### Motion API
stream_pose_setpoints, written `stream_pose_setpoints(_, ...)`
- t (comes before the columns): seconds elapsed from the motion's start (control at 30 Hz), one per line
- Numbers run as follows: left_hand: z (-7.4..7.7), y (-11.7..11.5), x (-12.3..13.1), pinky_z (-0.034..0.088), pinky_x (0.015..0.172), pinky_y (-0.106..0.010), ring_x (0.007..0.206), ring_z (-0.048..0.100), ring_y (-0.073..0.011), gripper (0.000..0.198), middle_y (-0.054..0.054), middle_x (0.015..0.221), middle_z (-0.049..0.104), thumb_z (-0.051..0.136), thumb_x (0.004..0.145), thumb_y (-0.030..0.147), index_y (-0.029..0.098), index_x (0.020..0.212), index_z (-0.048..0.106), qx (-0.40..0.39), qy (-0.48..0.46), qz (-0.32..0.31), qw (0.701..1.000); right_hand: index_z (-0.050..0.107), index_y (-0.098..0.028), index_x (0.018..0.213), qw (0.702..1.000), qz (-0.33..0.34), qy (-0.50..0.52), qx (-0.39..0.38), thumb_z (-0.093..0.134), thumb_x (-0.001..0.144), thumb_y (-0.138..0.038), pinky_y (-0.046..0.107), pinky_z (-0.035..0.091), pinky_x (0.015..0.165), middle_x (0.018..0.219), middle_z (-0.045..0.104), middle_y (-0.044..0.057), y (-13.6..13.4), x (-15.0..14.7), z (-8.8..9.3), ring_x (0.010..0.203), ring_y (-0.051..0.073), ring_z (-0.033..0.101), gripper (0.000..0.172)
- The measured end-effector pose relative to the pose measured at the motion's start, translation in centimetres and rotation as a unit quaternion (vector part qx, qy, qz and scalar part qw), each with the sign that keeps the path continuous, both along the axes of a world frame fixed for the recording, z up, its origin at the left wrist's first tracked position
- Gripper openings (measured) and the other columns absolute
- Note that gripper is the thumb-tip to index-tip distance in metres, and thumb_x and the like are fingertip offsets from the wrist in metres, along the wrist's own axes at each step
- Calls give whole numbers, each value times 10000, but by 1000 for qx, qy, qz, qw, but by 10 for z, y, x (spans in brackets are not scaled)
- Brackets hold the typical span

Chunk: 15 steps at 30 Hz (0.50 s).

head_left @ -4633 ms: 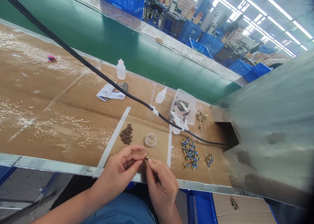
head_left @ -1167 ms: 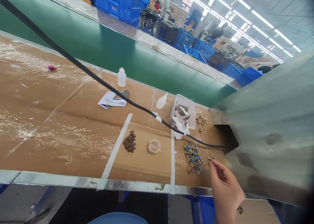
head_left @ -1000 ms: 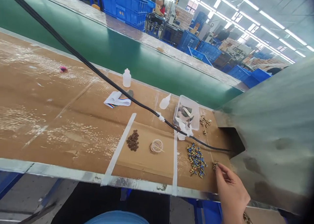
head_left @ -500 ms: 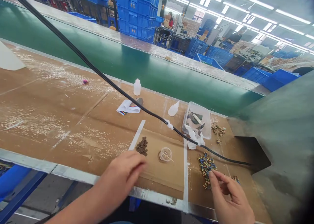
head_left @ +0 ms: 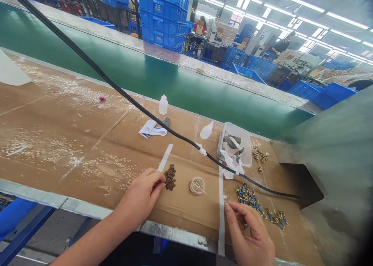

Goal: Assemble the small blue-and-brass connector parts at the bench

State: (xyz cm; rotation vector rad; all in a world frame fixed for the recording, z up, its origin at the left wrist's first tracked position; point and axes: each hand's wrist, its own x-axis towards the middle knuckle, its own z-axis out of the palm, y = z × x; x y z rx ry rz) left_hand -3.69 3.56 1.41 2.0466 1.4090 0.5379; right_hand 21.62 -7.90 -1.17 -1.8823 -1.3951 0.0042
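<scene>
left hand (head_left: 142,194) is down on the cardboard (head_left: 72,130), thumb and forefinger tips drawn together against the near-left edge of the brown pile (head_left: 169,177). can't tell if a piece is actually gripped. right hand (head_left: 247,235) sits well apart from it, palm down, fingers loosely curled, just on the near side of the blue-and-gold pile (head_left: 250,197). can't tell if anything is in that hand either.

brown pile: tiny dark, matte, roundish bits, heaped in a narrow patch. long axis runs away from the person, roughly parallel to the white tape strip (head_left: 165,163) just beside it on the left.

blue-and-gold pile: small glossy parts, blue bodies with brassy ends, spread thin. long axis is diagonal, far-left to near-right, trailing towards a smaller cluster (head_left: 276,218) of the same parts.

between the piles: a small clear round dish (head_left: 197,185) with a thin stick across it, and a second tape strip (head_left: 221,203) running front to back.

further back: a clear plastic box (head_left: 236,143) with scraps inside, loose brassy pieces (head_left: 259,156) to its right, and two translucent squeeze bottles, one upright (head_left: 163,104), one lying down (head_left: 206,130).

black cable (head_left: 116,90) crosses the bench diagonally from far left down to the dull grey-green metal housing (head_left: 335,161). the cardboard is scuffed and speckled white. smooth green belt (head_left: 175,83) behind.
</scene>
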Motion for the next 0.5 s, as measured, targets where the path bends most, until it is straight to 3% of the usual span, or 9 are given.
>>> stream_pose_setpoints(0.33, 0, -8, -3, 433, 726, -317, 793, 592, -216, 111, -24, 816, 629, 467, 869, 223, 234, 792, 545, 27, -46, 25, 998, 677, -212, 836, 998, 50, 33, 5, 613, 831, -308, 280, 480, 713, 830, 660, 41, 10, -19, 12, 790, 172, 605, 116)
stream_pose_setpoints(0.43, 3, -13, -2, 441, 751, -321, 820, 616, -218, 62, -24, 851, 665, 528, 857, 281, 238, 847, 571, -36, -119, 66, 990, 670, -216, 862, 997, 67, 41, -2, 616, 833, -277, 282, 477, 735, 843, 654, 35, 14, -24, 15, 812, 168, 600, 86)
stream_pose_setpoints(0.5, 8, -17, 4, 466, 734, -311, 784, 630, -206, 78, -13, 794, 667, 567, 837, 306, 231, 845, 586, -133, -210, 66, 966, 673, -224, 886, 997, 70, 39, -6, 632, 823, -272, 282, 473, 738, 852, 654, 30, 17, -27, 15, 819, 167, 598, 90)
